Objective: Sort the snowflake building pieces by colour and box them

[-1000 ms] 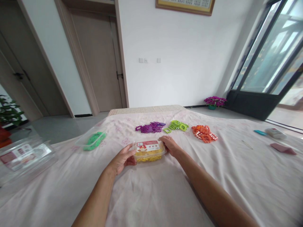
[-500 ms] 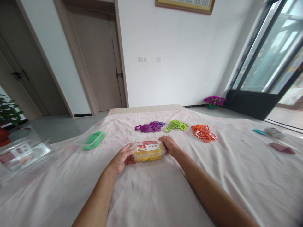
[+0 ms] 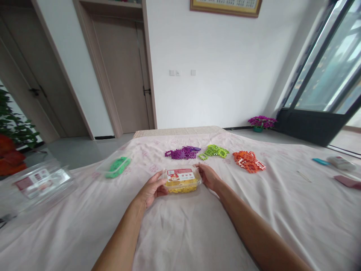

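A clear plastic box (image 3: 182, 178) with a red and white label on its lid stands in front of me, yellow pieces showing through its side. My left hand (image 3: 154, 188) grips its left end, thumb on the lid's edge and fingers at the side. At the right end, my right hand (image 3: 208, 176) is closed on the box's rim and corner; some of its fingers are hidden. Beyond the box lie a heap of purple pieces (image 3: 182, 153), a heap of lime-green pieces (image 3: 216, 151) and, to the right, a heap of orange pieces (image 3: 248, 162).
Green pieces (image 3: 118, 167) sit in a clear container on the left. Several empty-looking clear boxes (image 3: 39, 184) are stacked at the far left. On the right lie a thin stick (image 3: 304, 176), a blue object (image 3: 320, 161), a whitish packet (image 3: 341, 163) and a pinkish piece (image 3: 348, 182).
The whole view has shifted slightly, so everything sits further right in the picture. Both hands keep their hold on the box, which looks unmoved on the cloth.
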`<state>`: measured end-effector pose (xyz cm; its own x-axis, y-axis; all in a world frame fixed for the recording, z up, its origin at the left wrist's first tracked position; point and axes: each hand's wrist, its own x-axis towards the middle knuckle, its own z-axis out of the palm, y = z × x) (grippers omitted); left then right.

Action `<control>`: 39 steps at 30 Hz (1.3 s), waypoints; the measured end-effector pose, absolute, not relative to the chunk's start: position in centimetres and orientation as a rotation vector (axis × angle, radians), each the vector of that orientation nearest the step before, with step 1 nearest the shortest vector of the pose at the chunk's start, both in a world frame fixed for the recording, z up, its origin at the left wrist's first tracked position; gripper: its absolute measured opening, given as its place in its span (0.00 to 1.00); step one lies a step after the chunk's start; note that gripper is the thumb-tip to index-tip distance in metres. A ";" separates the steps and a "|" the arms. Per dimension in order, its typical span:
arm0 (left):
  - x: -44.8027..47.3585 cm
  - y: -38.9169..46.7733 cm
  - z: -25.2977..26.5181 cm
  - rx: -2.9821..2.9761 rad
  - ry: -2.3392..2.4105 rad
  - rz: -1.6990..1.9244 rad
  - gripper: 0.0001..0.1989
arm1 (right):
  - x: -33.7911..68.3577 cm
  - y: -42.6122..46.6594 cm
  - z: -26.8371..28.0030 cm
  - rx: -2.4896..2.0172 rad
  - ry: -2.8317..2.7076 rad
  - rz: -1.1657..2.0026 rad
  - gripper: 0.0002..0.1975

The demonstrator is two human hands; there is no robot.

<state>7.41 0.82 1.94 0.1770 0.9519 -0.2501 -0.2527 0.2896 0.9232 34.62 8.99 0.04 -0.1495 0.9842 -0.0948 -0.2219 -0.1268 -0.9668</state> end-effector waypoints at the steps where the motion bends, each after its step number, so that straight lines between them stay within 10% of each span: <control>1: 7.4 1.0 1.8 0.862 1.028 1.050 0.38 | 34.9 9.0 0.1 -1.016 -1.010 1.539 0.10; 21: 2.2 4.6 -0.8 0.432 1.122 2.084 0.39 | 34.8 7.6 0.2 -0.966 -1.077 1.512 0.09; 32: 1.4 3.1 -0.9 0.895 1.932 2.080 0.31 | 34.8 8.6 -1.8 -1.409 -1.766 0.411 0.12; 39: -3.9 -0.4 2.9 0.997 2.378 2.338 0.34 | 34.9 8.8 -1.6 -1.444 -1.899 0.352 0.13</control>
